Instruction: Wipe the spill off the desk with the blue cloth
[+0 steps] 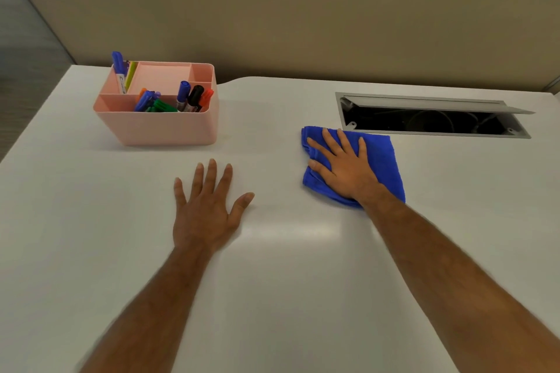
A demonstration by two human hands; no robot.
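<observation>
A folded blue cloth point(382, 157) lies on the white desk point(288, 266), right of centre. My right hand point(341, 165) presses flat on top of it, fingers spread, covering its middle. My left hand point(206, 206) rests palm down on the bare desk to the left of the cloth, fingers apart, holding nothing. I can make out no spill on the desk surface; anything under the cloth is hidden.
A pink organiser point(160, 127) with several markers stands at the back left. An open cable hatch point(430, 118) is cut into the desk just behind the cloth. A beige partition point(303, 24) runs along the desk's far edge.
</observation>
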